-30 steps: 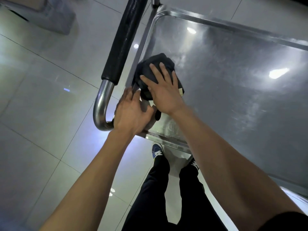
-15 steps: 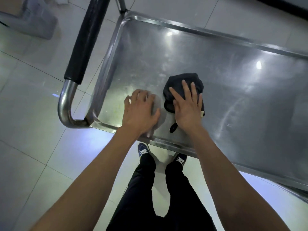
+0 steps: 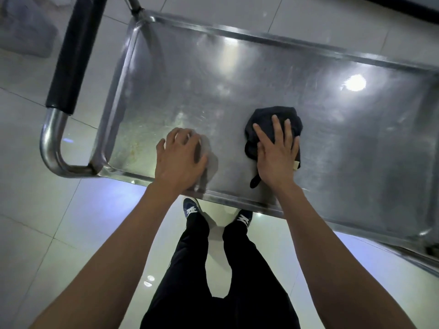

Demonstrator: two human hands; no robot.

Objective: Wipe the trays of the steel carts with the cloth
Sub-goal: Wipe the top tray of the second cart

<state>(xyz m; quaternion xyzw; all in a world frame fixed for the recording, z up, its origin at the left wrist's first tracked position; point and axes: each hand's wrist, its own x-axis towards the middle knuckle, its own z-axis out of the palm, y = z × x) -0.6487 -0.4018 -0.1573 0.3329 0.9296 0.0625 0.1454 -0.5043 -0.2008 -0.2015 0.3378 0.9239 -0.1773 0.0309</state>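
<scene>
Your right hand (image 3: 275, 153) lies flat, fingers straight and slightly spread, pressing the cloth (image 3: 273, 129) down onto the tray (image 3: 213, 91). The cloth is dark and bunched; part of it shows beyond your fingertips, and a loose end sticks out beside your wrist toward the tray's near edge. A small pale tag shows at the cloth's right side, just beside your little finger.

Your left hand (image 3: 179, 160) rests on the tray surface just inside the near edge, fingers loosely bent and spread, holding nothing. Its reflection shows on the steel beside the thumb. The two hands are apart, with bare steel between them.

The cloth sits toward the near edge of the tray, roughly midway along its length. The tray is a shallow steel pan with a raised rim and rounded corners. Faint yellowish marks show on the surface near the near-left corner. Ceiling lights reflect as bright spots toward the right end and the far side.

At the tray's left end, a bent steel handle (image 3: 51, 148) curves outward and carries a black grip sleeve (image 3: 76, 53).

Below the near edge you see your dark trousers (image 3: 213, 269), blue shoes (image 3: 190, 207) with white laces, and a pale tiled floor (image 3: 47, 233).
</scene>
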